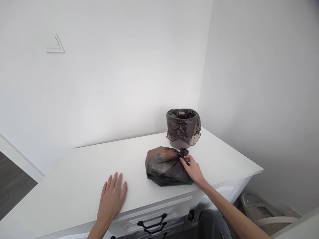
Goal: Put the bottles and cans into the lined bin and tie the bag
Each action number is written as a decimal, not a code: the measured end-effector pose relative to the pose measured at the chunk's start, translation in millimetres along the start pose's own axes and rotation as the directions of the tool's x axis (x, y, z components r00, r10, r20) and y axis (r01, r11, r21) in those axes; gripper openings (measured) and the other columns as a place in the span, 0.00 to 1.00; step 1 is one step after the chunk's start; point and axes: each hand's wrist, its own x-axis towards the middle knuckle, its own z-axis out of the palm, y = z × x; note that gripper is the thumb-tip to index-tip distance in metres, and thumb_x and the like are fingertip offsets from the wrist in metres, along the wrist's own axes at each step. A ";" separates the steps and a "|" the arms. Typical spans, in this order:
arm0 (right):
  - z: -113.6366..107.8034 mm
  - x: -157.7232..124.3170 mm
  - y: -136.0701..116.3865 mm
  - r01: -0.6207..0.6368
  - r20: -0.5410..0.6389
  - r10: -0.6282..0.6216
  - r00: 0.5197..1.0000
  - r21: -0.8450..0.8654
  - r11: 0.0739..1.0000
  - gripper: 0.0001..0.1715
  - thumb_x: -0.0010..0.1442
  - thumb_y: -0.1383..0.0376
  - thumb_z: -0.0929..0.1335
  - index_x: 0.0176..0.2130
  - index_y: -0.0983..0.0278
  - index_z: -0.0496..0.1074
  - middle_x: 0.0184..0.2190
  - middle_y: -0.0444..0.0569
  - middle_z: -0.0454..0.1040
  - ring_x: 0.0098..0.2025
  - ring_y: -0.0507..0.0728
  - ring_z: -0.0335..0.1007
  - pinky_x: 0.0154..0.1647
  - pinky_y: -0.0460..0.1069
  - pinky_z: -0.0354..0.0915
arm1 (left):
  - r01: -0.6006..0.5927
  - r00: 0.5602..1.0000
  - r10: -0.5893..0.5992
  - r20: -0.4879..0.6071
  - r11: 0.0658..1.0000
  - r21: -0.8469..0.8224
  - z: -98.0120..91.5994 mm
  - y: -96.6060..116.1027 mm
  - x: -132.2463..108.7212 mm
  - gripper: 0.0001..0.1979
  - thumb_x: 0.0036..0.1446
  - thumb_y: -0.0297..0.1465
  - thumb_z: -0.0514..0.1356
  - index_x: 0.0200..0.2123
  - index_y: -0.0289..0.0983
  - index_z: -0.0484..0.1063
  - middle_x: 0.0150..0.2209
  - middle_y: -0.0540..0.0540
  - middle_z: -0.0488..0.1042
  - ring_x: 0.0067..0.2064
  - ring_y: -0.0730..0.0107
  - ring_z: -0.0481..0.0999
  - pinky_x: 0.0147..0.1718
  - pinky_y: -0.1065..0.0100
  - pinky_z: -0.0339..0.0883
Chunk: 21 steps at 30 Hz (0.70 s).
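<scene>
A filled black plastic bag (163, 167) lies on its side on the white cabinet top, its neck gathered toward the right. Through the thin plastic, orange and green patches show, but what is inside cannot be made out. My right hand (193, 168) pinches the bag near its gathered neck with thumb and fingers. To the left, apart from the bag, my left hand (112, 196) rests palm down on the cabinet top with its fingers stretched out. Just behind the bag stands a small trash bin (179, 144) with a black liner (183, 127) folded over its rim.
The white cabinet (84, 176) stands against the wall, with black drawer handles (152, 225) along its front. Walls meet in a corner behind the bin. A beige appliance (260, 207) sits low at the right. A wall switch (55, 44) is at the upper left.
</scene>
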 end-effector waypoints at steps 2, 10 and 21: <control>25.0 -7.5 -12.4 -0.024 -0.029 0.024 0.999 0.019 1.000 0.24 0.60 0.44 0.66 0.42 0.61 0.69 0.41 0.57 0.79 0.47 0.67 0.78 0.51 0.60 0.70 | 0.002 1.000 -0.002 -0.003 1.000 -0.024 -0.3 0.3 0.5 0.32 0.69 0.46 0.44 0.68 0.35 0.64 0.72 0.40 0.61 0.73 0.47 0.56 0.70 0.44 0.52; 49.4 -50.1 -36.4 0.227 0.053 -0.246 0.968 0.242 0.943 0.18 0.69 0.50 0.64 0.45 0.60 0.72 0.47 0.55 0.76 0.48 0.61 0.75 0.41 0.54 0.73 | -0.092 0.926 0.011 -0.378 0.976 -0.196 -25.7 13.7 -3.5 0.23 0.69 0.40 0.51 0.62 0.35 0.65 0.67 0.31 0.62 0.68 0.43 0.63 0.62 0.42 0.63; 47.3 -39.9 -37.1 0.738 0.274 -0.695 0.665 -0.099 0.668 0.20 0.62 0.69 0.68 0.54 0.58 0.71 0.49 0.54 0.67 0.51 0.62 0.69 0.51 0.57 0.71 | -0.567 0.791 0.503 -0.350 0.816 -0.109 -21.1 100.6 13.7 0.17 0.65 0.29 0.58 0.56 0.41 0.67 0.62 0.34 0.64 0.66 0.46 0.63 0.61 0.43 0.64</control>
